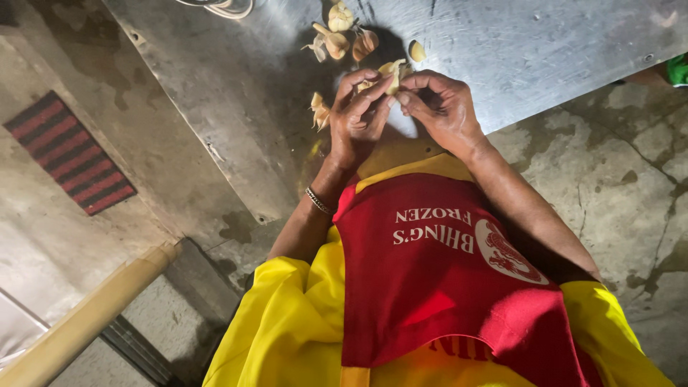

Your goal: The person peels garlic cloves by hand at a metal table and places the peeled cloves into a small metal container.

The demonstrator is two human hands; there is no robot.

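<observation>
Head view, looking straight down the person's front. Landmark: the garlic clove (pixel 393 75) pinched between both hands, held just above the near edge of the metal desk (pixel 236 93). Far left of the clove, on the stained concrete floor (pixel 623 193), lay a red-and-black striped mat (pixel 69 152); below it, a pale wooden pole (pixel 93 315) ran diagonally toward the lower left corner. Closer in, just left of the clove and beside the knuckles, a small scrap of garlic with loose skin (pixel 318 111) rested on the desk. The left hand (pixel 358 115) came up with fingers curled, its grip clamped on the clove from the left side, thumb and fingertips pressed against it; a beaded bracelet (pixel 317 201) circled that wrist. Directly beyond the clove, farther up the desk, sat a loose cluster of garlic pieces (pixel 340 36), some with papery skin, and one single peeled clove (pixel 416 51) slightly to the right of them. The right hand (pixel 441 107) met the clove from the right, its grip likewise closed on it, fingertips pinching at the skin. Below the clove, toward the camera, a red apron (pixel 430 287) with pale print covered a yellow shirt (pixel 287 322). At the far right edge, level with the clove, a sliver of something green (pixel 677 69) showed; could not tell what it was.
</observation>
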